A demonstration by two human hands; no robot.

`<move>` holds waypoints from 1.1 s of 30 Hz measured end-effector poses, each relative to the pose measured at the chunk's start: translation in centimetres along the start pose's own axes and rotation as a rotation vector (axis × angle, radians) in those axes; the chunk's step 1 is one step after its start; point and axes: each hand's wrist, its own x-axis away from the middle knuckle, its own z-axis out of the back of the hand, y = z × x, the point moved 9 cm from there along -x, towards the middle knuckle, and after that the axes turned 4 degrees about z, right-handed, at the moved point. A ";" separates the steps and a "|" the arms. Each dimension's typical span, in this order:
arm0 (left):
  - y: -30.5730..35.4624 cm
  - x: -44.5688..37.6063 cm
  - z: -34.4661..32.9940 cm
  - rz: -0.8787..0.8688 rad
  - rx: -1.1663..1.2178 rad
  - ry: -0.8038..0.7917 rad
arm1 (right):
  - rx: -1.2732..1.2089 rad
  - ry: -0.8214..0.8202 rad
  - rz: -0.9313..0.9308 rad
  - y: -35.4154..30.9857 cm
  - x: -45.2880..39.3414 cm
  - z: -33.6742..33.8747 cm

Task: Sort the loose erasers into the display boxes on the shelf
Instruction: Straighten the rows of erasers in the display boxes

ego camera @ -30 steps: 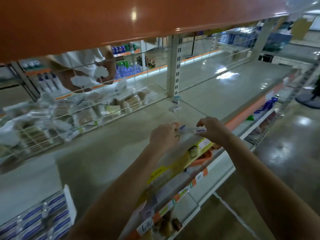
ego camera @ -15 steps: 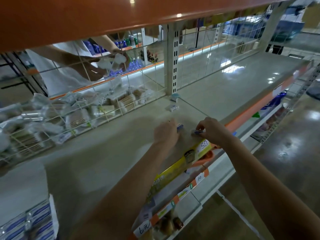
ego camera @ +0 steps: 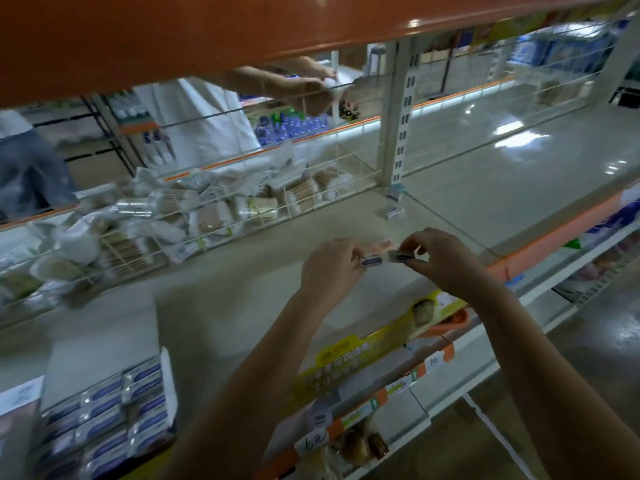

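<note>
Since half-second ago, both hands slid right along shelf point(ego camera: 242, 306). Left hand point(ego camera: 330, 266) pinches eraser point(ego camera: 371, 261); right hand point(ego camera: 440, 259) pinches second eraser point(ego camera: 401, 256). Display box point(ego camera: 110, 407) lower left. Writing unreadable.

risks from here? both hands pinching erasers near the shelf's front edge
1. The left hand and right hand each pinch a small eraser by the fingertips near the shelf edge; a slip could send one off the shelf.
2. The display box sits far to the left, so the carry is long.
</note>
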 end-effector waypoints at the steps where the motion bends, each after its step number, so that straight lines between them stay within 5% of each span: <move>1: -0.9 0.8 1.2 0.011 0.002 0.026 | -0.013 0.008 0.031 -1.5 -0.2 -0.1; 22: -20.7 24.3 19.6 0.354 -0.035 0.288 | -0.227 -0.121 0.579 -31.7 2.6 -8.5; 33: -24.1 28.9 19.4 0.417 -0.014 0.229 | -0.056 -0.254 0.625 -35.2 6.1 -14.5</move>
